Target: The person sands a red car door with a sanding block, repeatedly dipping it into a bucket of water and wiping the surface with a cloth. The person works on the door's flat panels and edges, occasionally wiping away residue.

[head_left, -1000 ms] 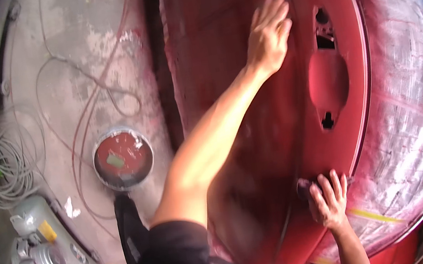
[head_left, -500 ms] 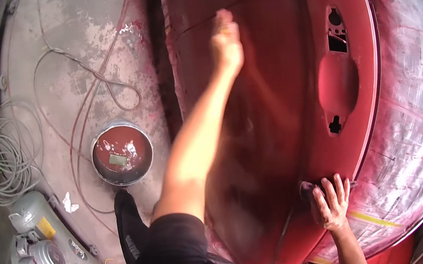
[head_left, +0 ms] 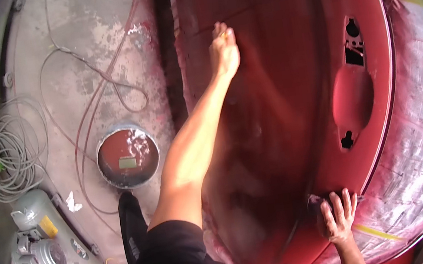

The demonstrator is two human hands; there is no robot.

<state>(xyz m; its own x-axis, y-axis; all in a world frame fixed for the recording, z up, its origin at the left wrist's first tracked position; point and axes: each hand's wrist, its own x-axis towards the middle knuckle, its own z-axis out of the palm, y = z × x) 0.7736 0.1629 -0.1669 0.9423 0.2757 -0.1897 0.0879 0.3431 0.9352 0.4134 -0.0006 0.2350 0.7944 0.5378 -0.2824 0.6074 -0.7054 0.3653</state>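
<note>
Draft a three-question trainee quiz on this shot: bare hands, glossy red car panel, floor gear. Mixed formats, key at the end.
1. What colour and shape is the small object inside the round, grey-rimmed bucket?
2. True or false: the bare left hand is lower in the picture than the bare right hand.
3. Fill in: the coiled grey hose lies to the ___ of the bucket in the picture.

Key
1. Grey-green, rectangular.
2. False: the left hand is higher than the right hand.
3. Left.
</note>
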